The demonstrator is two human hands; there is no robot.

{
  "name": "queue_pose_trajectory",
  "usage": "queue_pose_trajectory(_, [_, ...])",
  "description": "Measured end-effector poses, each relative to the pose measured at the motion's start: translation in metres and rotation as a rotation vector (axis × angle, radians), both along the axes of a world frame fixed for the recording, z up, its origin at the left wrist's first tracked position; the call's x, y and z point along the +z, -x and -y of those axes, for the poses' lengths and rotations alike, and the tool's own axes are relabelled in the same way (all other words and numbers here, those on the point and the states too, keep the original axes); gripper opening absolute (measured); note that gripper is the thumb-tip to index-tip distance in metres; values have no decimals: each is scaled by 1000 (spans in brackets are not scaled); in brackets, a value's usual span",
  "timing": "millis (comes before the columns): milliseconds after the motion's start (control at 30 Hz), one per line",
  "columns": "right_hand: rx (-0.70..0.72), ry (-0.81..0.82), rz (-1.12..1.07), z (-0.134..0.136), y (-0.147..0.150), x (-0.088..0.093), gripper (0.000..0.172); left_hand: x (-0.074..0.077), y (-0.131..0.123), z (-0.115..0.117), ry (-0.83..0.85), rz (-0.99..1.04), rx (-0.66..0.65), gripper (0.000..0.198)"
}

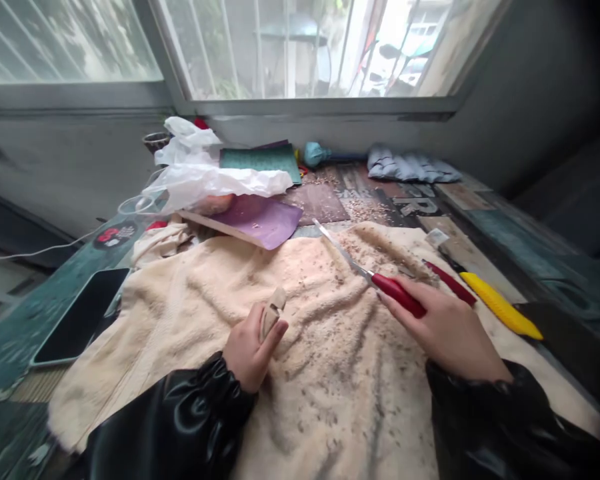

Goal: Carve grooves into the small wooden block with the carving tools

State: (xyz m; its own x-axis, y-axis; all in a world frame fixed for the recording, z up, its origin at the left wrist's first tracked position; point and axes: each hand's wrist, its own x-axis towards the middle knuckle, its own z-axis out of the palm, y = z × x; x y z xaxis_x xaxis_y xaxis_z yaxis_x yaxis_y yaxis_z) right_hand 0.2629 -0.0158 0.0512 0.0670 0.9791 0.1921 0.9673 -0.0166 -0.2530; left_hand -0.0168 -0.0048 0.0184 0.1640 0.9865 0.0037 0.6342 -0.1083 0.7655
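Small pale wood piece (274, 308), rough-cut, pinched in closed left hand (250, 350), mid tabletop (405, 200) toward near edge. Right hand (445, 330) wrapped shut on red-handled knife (395, 290), blade pointing to far edge. Both over cream fleece (330, 387) strewn with shavings. Phone (83, 317) at left edge, yellow tool (500, 307) at right. Window (305, 47) behind far edge.

Above the cloth (330, 387), wood piece (274, 308) left of knife (375, 280); phone (80, 320) leftmost
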Motion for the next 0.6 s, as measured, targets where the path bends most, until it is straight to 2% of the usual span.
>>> queue_pose_trajectory(100, [-102,17,29,-12,-29,-5,44,3,-2,2,-18,4,11,45])
queue_pose_trajectory(167, [-174,-3,37,-17,-48,-10,38,5,-3,3,-13,-6,11,44])
queue_pose_trajectory(267, [-354,-22,56,-21,-77,-19,32,5,-3,3,-4,-14,-1,43])
queue_pose_trajectory(333, [-429,8,58,-24,-94,-29,27,5,-3,3,-5,-15,-11,44])
queue_pose_trajectory(467, [-418,67,39,-29,-114,-49,28,6,-3,3,-3,-38,-3,43])
queue_pose_trajectory(600, [-389,76,29,-31,-122,-56,29,6,-4,3,-5,-38,-3,42])
